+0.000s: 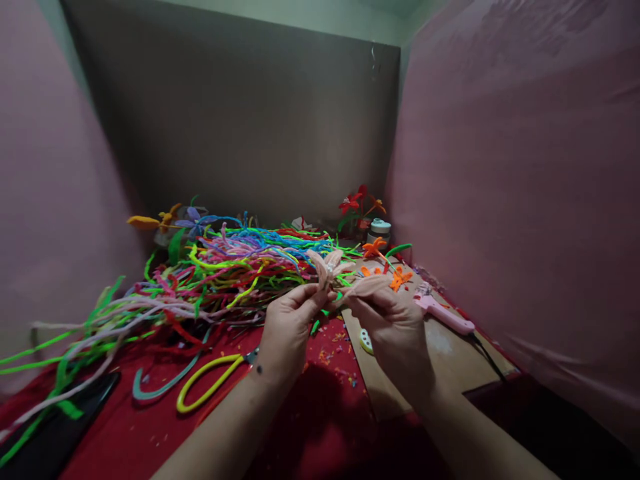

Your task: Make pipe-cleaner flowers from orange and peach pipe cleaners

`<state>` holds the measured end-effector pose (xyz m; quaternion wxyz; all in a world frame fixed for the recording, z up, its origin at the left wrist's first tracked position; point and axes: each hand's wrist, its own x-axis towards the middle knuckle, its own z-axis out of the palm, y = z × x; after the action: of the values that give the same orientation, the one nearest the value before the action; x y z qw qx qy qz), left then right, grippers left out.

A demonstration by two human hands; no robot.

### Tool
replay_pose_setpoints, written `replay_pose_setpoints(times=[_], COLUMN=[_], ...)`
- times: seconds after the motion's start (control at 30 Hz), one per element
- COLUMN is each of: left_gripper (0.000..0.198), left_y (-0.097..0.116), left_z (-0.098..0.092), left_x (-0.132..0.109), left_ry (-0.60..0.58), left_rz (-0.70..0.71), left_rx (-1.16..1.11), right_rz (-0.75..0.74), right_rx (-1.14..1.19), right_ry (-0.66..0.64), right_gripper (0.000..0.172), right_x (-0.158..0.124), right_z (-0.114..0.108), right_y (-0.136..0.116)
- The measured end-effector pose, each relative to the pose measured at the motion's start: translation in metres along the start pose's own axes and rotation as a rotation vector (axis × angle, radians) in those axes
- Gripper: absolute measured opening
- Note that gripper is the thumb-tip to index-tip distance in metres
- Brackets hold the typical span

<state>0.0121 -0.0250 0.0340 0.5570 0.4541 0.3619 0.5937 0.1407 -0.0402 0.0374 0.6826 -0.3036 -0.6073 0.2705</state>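
Forearms (235, 420), hands (289, 323), pale flower (330, 268) seemingly upright, upward-facing

The flower (320, 264) is pale pink and fuzzy, held upright, its petals spread between eleven and two o'clock. At its four o'clock, a petal (369, 287), similarly pink, long, is held tilted slightly upward.

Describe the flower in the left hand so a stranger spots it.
Find the heap of colourful fuzzy stems. In front of its right end, the left hand pinches the flower. Its several pale pink petals set it apart from the orange flowers and the single petal in the right hand.
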Motion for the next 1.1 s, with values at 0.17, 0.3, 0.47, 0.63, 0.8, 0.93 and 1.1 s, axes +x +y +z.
replay_pose_setpoints(times=[0.17,0.3,0.47,0.63,0.8,0.93,1.1], left_gripper=[0.012,0.010,0.010,0.013,0.015,0.014,0.012], left_y=[-0.002,-0.002,0.001,0.004,0.011,0.015,0.014], left_z=[0.004,0.005,0.002,0.000,0.000,-0.003,-0.005], left_x=[-0.004,-0.004,-0.004,-0.004,-0.003,-0.002,0.000], left_ry=[0.033,0.020,0.013,0.005,0.012,-0.030,-0.079], left_rz=[0.113,0.130,0.097,0.062,0.035,0.007,-0.036], left_rx=[0.111,0.110,0.104,0.066,0.075,0.116,0.156], right_rz=[0.012,0.127,0.202,0.251,0.279,0.289,0.322], right_rx=[-0.119,-0.153,-0.152,-0.179,-0.125,-0.081,0.001], right_ry=[-0.015,-0.061,-0.095,-0.111,-0.146,-0.165,-0.214], right_gripper=[0.012,0.012,0.015,0.015,0.017,0.015,0.013], right_x=[-0.005,-0.001,0.003,0.005,0.008,0.011,0.014], right_z=[0.006,0.007,0.006,0.006,0.005,0.002,-0.002], right_y=[0.004,0.008,0.005,0.004,0.005,0.007,0.012])
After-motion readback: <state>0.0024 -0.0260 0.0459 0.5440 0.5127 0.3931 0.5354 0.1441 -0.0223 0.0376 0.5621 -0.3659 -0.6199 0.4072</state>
